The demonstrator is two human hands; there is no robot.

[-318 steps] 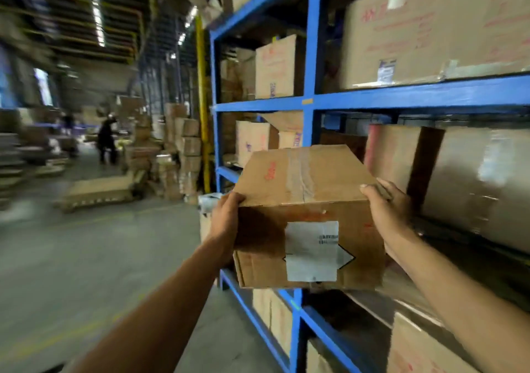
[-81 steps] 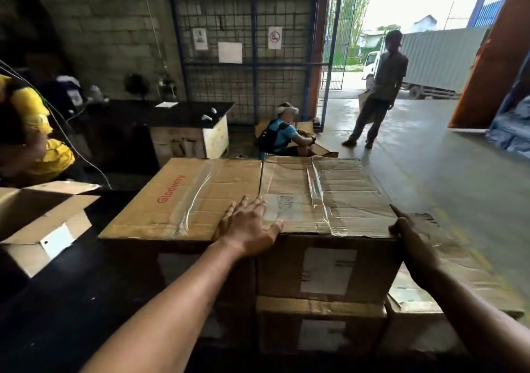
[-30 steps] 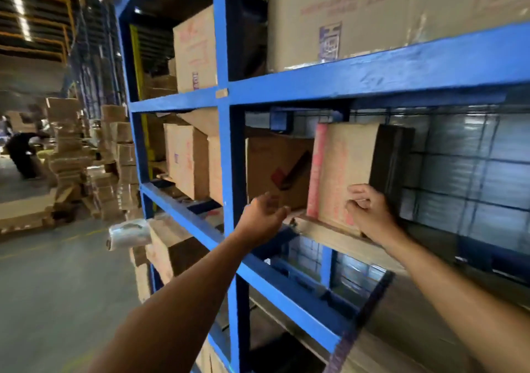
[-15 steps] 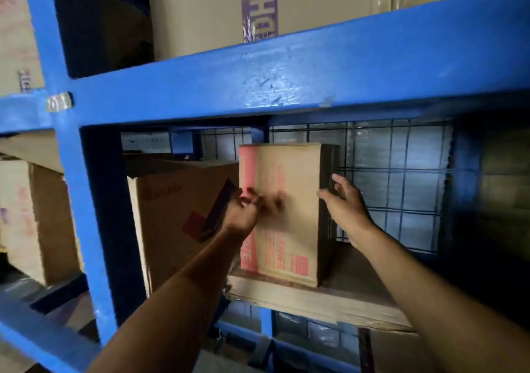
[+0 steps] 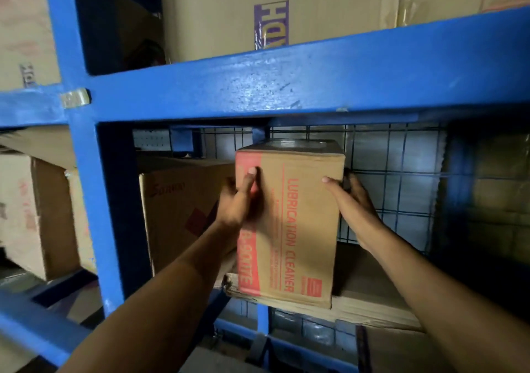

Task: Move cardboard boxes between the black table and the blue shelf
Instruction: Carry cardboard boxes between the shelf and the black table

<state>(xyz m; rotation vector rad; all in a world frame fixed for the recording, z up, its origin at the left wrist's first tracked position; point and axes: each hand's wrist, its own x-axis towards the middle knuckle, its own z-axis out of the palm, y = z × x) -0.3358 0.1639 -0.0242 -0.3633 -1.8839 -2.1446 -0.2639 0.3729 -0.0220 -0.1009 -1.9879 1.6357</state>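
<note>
A tall cardboard box (image 5: 304, 229) with a red stripe and red "LUBRICATION CLEANER" print stands upright on a flat cardboard sheet (image 5: 370, 303) inside the blue shelf (image 5: 286, 85). My left hand (image 5: 239, 200) grips its left front edge, thumb on the red stripe. Gripping the box's right edge is my right hand (image 5: 351, 203), its fingers hidden behind the box side. The box's bottom rests on the sheet. The black table is out of view.
A wider brown box (image 5: 183, 209) stands just left of the held box, behind a blue upright (image 5: 86, 200). Large cartons (image 5: 272, 8) fill the level above. Wire mesh (image 5: 395, 186) backs the bay; dark open space lies to the right of the box.
My head has moved closer to the bay. Both hands have closed on the box's two side edges; the left hand moved from the front face to the left edge.
</note>
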